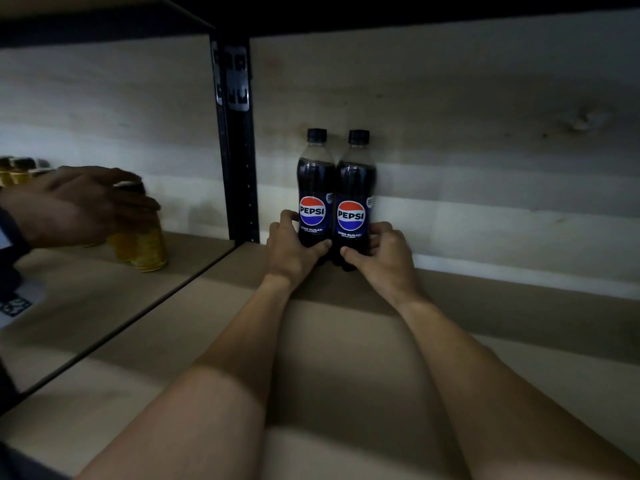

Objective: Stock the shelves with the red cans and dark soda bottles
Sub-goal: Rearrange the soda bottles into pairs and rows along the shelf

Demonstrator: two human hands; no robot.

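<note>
Two dark Pepsi soda bottles with black caps stand upright side by side at the back of the brown shelf board (346, 341), against the pale wall. My left hand (291, 247) grips the base of the left bottle (314, 188). My right hand (384, 251) grips the base of the right bottle (355, 192). Both labels face me. No red cans are in view.
A black metal upright post (239, 150) divides this bay from the left one. In the left bay another person's hand (79, 206) holds yellow cans (142, 244), with more yellow cans (17, 169) behind. A dark shelf runs overhead. Bare board extends right of the bottles.
</note>
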